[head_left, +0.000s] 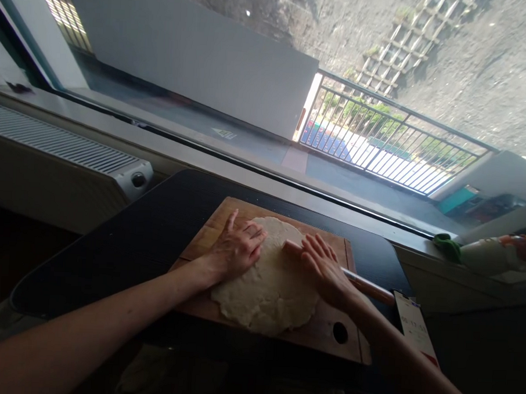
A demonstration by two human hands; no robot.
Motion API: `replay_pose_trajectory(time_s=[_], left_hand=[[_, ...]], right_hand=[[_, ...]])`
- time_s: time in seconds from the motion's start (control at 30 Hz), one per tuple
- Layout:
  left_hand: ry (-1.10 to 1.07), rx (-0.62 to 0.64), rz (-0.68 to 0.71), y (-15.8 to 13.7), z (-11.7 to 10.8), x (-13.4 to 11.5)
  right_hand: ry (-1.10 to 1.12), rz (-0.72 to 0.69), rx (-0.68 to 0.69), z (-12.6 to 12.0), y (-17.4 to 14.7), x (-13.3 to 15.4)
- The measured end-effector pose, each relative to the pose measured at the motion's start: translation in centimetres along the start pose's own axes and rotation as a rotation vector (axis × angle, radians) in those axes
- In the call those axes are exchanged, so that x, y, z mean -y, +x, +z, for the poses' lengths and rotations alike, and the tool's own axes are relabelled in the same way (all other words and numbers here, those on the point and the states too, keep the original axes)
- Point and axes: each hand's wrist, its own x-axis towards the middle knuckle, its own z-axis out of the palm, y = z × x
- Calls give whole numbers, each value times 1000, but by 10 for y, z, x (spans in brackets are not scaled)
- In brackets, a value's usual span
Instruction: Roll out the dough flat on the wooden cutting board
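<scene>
A wide, flat sheet of pale dough (276, 296) with an uneven edge lies on a wooden cutting board (209, 229). My left hand (238, 248) is at the dough's left edge, its fingers bent down against the dough and one finger sticking out. My right hand (323, 263) rests palm down over a rolling pin (368, 286), fingers stretched out and close together. One end of the pin lies on the dough, and the other reaches past the board's right side. The right palm hides the pin's middle.
The board lies on a dark table (125, 243) beside a window sill (340, 215). A radiator (69, 148) stands at the left. At the table's right edge is a pale printed box or card (414, 322). A green cloth-like item (447, 247) sits on the sill.
</scene>
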Motion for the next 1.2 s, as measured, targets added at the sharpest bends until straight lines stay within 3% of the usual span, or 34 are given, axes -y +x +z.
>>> replay_pose_trajectory(time_s=[0.1, 0.17, 0.37, 0.43, 0.53, 0.63, 0.7, 0.77, 0.9, 1.07, 1.2], left_hand=[[7, -3, 0, 0, 1, 0], [15, -10, -5, 0, 1, 0], [3, -20, -12, 0, 3, 0], [8, -15, -8, 0, 3, 0], [27, -5, 0, 1, 3, 1], [39, -6, 5, 1, 3, 1], [42, -3, 11, 1, 2, 1], [41, -2, 15, 1, 1, 0], [43, -14, 8, 1, 1, -1], [33, -34, 20, 2, 3, 0], [47, -9, 18, 1, 4, 0]], right_hand=[[-38, 233, -75, -7, 32, -13], [-56, 279, -97, -8, 41, -14], [-178, -39, -168, 22, -21, 4], [-210, -22, -253, 24, -19, 0], [-192, 48, -323, 11, 11, -16], [-115, -125, -260, -6, 27, -30], [-79, -274, -203, -14, 22, -36], [-46, -328, -186, -19, 11, -43], [15, -273, -225, -29, -10, -58], [42, -253, -88, -30, -32, -53], [34, -65, -297, -12, -16, -28]])
